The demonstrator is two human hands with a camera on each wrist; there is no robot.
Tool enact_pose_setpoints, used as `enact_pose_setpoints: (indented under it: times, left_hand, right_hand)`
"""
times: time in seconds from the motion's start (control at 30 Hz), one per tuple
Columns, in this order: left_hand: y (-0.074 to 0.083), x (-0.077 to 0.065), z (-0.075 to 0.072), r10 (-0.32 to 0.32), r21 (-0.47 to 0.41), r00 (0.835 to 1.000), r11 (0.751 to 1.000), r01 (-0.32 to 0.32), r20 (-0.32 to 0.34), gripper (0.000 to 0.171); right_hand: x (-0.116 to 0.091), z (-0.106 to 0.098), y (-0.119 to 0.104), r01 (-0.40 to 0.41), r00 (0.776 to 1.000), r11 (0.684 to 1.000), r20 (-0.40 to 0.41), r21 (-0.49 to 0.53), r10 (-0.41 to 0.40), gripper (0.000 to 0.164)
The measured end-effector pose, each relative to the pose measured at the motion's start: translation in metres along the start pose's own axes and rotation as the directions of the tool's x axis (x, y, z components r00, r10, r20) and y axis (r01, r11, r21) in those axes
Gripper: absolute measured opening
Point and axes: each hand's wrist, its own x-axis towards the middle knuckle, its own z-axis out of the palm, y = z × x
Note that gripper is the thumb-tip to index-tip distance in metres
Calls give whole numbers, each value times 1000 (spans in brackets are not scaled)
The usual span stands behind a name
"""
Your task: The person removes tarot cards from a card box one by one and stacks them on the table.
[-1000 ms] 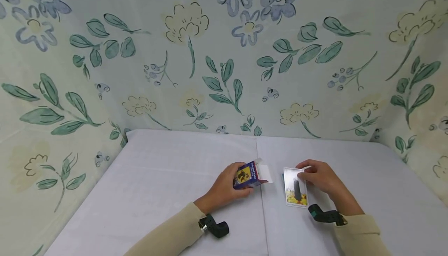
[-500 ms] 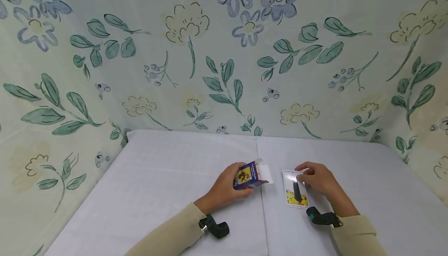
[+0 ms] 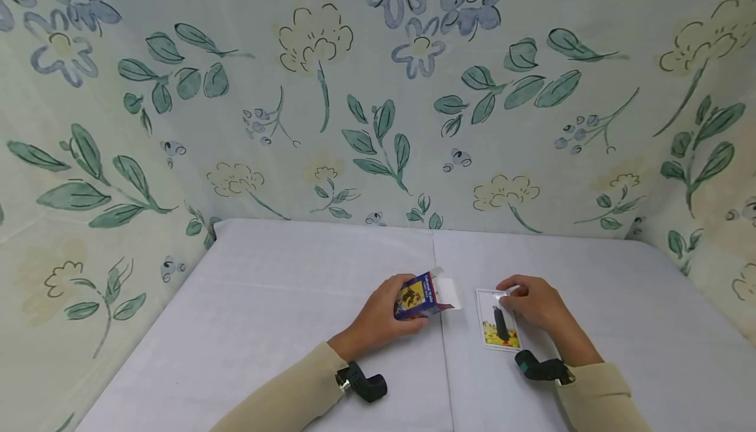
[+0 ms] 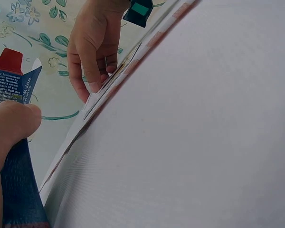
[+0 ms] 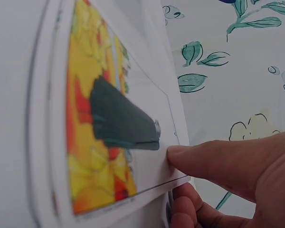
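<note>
A small blue card box [image 3: 415,297] with a yellow picture on its front is gripped in my left hand [image 3: 376,312], its end flaps standing open toward the right. To the right of it lies a low stack of picture cards [image 3: 495,330]; the top one shows a dark figure over yellow and red ground. My right hand [image 3: 535,302] is at the stack's upper right corner. In the right wrist view the thumb [image 5: 204,161] lies on the top card's face [image 5: 118,118], with curled fingers [image 5: 187,209] under its edge, pinching it.
A white cloth [image 3: 283,287] with a crease covers the table. Behind it hangs a floral curtain [image 3: 378,90], which also runs along both sides. Black wrist devices [image 3: 366,383] sit on both wrists, over beige sleeves.
My right hand has shifted slightly left, and the top card has come down flatter, lined up over the stack. The left hand and box have stayed still.
</note>
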Motion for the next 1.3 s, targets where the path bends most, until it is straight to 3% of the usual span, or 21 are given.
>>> enact_pose_setpoints:
  times: [1.3]
  left_hand:
    - [2, 0, -2, 2, -15, 1000, 1000, -2, 0, 72]
  right_hand:
    - [2, 2, -1, 7, 1000, 998, 7, -64, -6, 20]
